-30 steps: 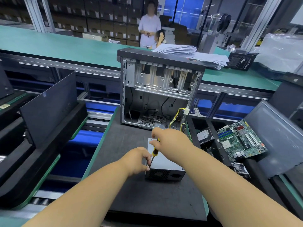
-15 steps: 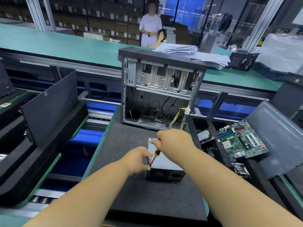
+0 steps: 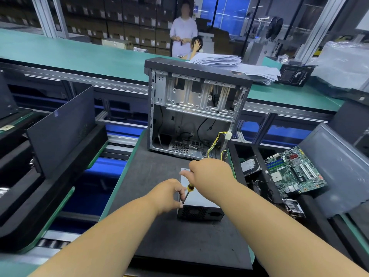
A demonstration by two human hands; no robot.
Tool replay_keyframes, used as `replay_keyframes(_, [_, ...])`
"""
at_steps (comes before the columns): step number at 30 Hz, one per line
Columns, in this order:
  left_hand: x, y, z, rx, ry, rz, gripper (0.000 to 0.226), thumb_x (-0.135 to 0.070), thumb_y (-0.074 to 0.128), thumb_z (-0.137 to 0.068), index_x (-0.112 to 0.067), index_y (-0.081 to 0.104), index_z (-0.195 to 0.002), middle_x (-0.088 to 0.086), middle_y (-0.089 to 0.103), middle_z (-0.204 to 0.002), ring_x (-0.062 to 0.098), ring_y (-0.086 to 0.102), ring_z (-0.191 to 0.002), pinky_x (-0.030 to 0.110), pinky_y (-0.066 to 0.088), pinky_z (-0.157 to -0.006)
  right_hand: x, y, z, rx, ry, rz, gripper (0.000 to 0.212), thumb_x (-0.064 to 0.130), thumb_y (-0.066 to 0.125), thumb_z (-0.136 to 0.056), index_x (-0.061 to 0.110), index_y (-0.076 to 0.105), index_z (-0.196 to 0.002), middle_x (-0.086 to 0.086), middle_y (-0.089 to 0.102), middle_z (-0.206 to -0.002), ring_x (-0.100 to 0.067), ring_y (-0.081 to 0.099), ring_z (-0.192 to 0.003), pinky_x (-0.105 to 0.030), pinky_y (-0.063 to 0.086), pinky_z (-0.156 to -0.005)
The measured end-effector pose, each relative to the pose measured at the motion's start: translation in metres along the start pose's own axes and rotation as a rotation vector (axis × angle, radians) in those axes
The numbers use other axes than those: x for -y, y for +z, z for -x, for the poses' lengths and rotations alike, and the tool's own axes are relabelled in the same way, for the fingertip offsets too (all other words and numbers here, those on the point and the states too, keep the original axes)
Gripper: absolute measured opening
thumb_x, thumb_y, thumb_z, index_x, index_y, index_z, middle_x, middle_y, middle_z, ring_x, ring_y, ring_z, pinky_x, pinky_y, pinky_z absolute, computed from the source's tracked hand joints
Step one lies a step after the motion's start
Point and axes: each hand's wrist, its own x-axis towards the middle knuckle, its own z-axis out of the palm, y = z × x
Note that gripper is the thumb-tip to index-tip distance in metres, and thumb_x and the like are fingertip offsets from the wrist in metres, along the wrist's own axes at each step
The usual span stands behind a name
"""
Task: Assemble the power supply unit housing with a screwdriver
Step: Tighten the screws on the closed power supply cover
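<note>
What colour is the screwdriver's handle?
Yellow with black, as far as the right hand leaves the screwdriver uncovered; the head view shows it.

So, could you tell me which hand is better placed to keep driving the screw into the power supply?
Probably the right hand: it already grips the screwdriver, tip at the power supply corner. The left hand steadies there.

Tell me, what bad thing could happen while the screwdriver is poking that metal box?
The thin screwdriver with the yellow-and-black handle leans at a slant, so its tip might slip off the grey metal power supply box and jab the left hand pinching beside it. The right hand hides the handle, so the exact grip is unclear.
</note>
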Motion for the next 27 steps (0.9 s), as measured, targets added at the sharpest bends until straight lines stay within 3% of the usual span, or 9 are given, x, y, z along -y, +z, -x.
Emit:
replay_keyframes(4, [-0.001, -0.001, -0.001, -0.005, 0.010, -0.014, 0.016, -0.013, 0.080, -0.072, -0.018, 0.068, -0.082, -0.005, 0.059, -0.104, 0.010, 0.056, -0.101, 0.026, 0.043, -0.094, -0.003, -0.005, 0.001, 0.004, -0.054, -0.185, 0.013, 0.032, 0.043, -0.094, 0.020, 0.038, -0.092, 0.002, 0.050, -0.086, -0.026, 0.047, -0.081, -0.035, 0.034, -0.062])
replay_keyframes(6, [-0.001, -0.001, -0.001, -0.004, 0.021, -0.011, 0.016, -0.012, 0.080, -0.072, -0.017, 0.068, -0.082, -0.004, 0.059, -0.103, 0.011, 0.057, -0.101, 0.026, 0.043, -0.094, -0.004, -0.007, 0.001, 0.010, -0.089, -0.184, 0.014, 0.028, 0.049, -0.095, 0.020, 0.037, -0.094, -0.001, 0.055, -0.095, -0.027, 0.050, -0.084, -0.036, 0.038, -0.063])
replay_keyframes(11, [0.000, 0.001, -0.002, -0.010, 0.006, -0.003, 0.017, -0.013, 0.081, -0.073, -0.015, 0.070, -0.085, -0.004, 0.058, -0.107, 0.006, 0.054, -0.100, 0.023, 0.041, -0.095, -0.004, -0.006, -0.003, 0.030, 0.023, 0.006, 0.037, 0.054, 0.046, -0.096, 0.021, 0.036, -0.081, 0.005, 0.041, -0.068, -0.024, 0.047, -0.072, -0.028, 0.024, -0.049])
replay_keyframes(15, [0.000, 0.001, -0.002, -0.007, 0.001, -0.003, 0.016, -0.013, 0.080, -0.074, -0.015, 0.069, -0.085, -0.006, 0.057, -0.105, 0.002, 0.050, -0.097, 0.024, 0.041, -0.096, -0.003, -0.004, -0.004, 0.046, 0.074, 0.071, 0.049, 0.061, 0.030, -0.098, 0.020, 0.042, -0.075, 0.005, 0.043, -0.067, -0.024, 0.049, -0.070, -0.028, 0.026, -0.050])
replay_keyframes(19, [-0.001, 0.000, -0.001, -0.003, 0.006, -0.021, 0.016, -0.014, 0.080, -0.073, -0.017, 0.068, -0.083, -0.006, 0.057, -0.103, 0.010, 0.055, -0.102, 0.027, 0.043, -0.095, -0.008, -0.010, 0.001, 0.106, -0.068, -0.192, 0.014, 0.035, 0.044, -0.095, 0.022, 0.040, -0.090, 0.005, 0.050, -0.083, -0.025, 0.049, -0.080, -0.035, 0.037, -0.062])
replay_keyframes(23, [0.001, 0.001, -0.002, -0.003, -0.004, -0.032, 0.017, -0.017, 0.082, -0.073, -0.019, 0.069, -0.083, -0.008, 0.054, -0.102, 0.010, 0.055, -0.104, 0.026, 0.042, -0.094, -0.009, -0.016, 0.002, 0.122, -0.212, -0.188, 0.014, 0.034, 0.055, -0.095, 0.025, 0.045, -0.092, 0.005, 0.053, -0.097, -0.022, 0.052, -0.090, -0.039, 0.049, -0.075])
replay_keyframes(27, [0.002, 0.001, -0.002, -0.002, -0.006, -0.025, 0.017, -0.017, 0.081, -0.073, -0.022, 0.067, -0.079, -0.011, 0.052, -0.096, 0.011, 0.055, -0.099, 0.025, 0.042, -0.091, -0.008, -0.007, 0.005, 0.120, -0.216, -0.177, 0.010, 0.027, 0.053, -0.097, 0.021, 0.046, -0.099, 0.002, 0.056, -0.103, -0.023, 0.051, -0.092, -0.038, 0.046, -0.070])
